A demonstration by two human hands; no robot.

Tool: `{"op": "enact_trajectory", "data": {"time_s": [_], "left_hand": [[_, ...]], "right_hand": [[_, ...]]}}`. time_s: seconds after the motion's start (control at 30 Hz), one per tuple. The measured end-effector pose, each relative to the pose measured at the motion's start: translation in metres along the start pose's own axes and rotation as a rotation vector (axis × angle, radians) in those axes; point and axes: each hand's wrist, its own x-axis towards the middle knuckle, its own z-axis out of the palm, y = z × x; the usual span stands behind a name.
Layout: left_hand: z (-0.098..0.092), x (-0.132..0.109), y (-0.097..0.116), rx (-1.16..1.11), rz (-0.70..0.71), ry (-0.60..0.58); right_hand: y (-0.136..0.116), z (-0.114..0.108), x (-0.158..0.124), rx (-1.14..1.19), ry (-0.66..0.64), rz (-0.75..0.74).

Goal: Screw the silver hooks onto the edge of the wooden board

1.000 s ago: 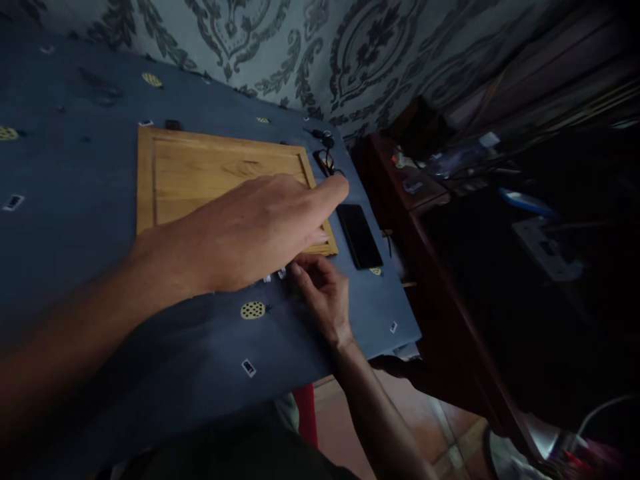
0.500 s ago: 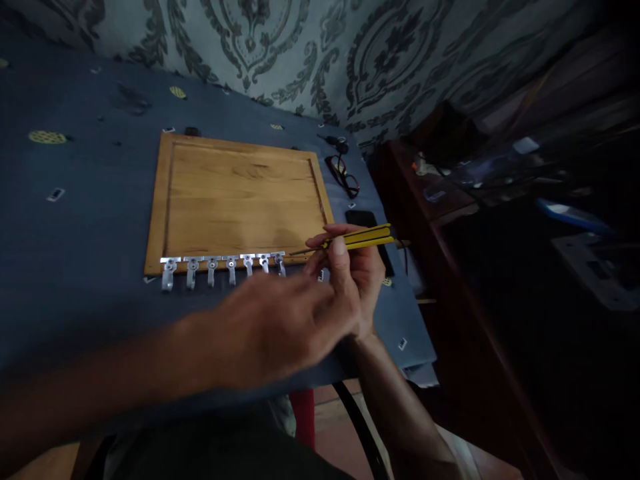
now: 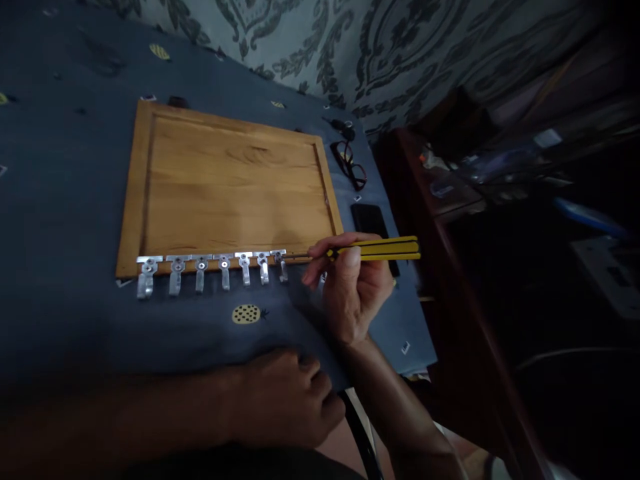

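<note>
My right hand [image 3: 357, 287] is closed around the yellow handle of a screwdriver [image 3: 385, 249]. Its thin shaft points left along the front edge of a framed wooden panel [image 3: 240, 187], with the tip near the rightmost metal hook [image 3: 281, 265]. Several such metal hooks [image 3: 201, 267] stand in a row along that edge, their curved ends hanging past it, and cross-head screws show in some. Lower down, by the near side of the table, my left hand [image 3: 285, 400] has its fingers curled in; whatever may be inside them is hidden.
The panel lies on a blue patterned tablecloth [image 3: 65, 220]. Right of it are eyeglasses [image 3: 353, 167], a dark phone [image 3: 370, 221] and a small dark object with a ring, perhaps keys [image 3: 343, 127]. A patterned curtain [image 3: 310, 47] hangs behind. Dark red furniture [image 3: 450, 260] stands at the right.
My left hand has pulled back from in front of the hooks, down toward me, and its fingers are curled. The screwdriver stays in my right hand, turned a little flatter. The view has shifted slightly.
</note>
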Motion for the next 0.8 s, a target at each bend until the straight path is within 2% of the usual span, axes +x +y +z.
{"op": "enact_trajectory", "data": {"time_s": [0.23,0.5,0.8], "left_hand": [[0.0037,-0.0053,-0.0005,-0.01,-0.007,0.111],[-0.0011,-0.0049,-0.0029,-0.048,0.01,0.042],[-0.0006,-0.0057,-0.004,-0.057,-0.002,0.065]], "right_hand": [[0.0013,0.0011,-0.0013,-0.102,-0.006,0.0],[0.0041,-0.0004,-0.0027,-0.098,-0.023,0.002],[0.0006,-0.0048,-0.0027,-0.172,-0.076,-0.032]]}}
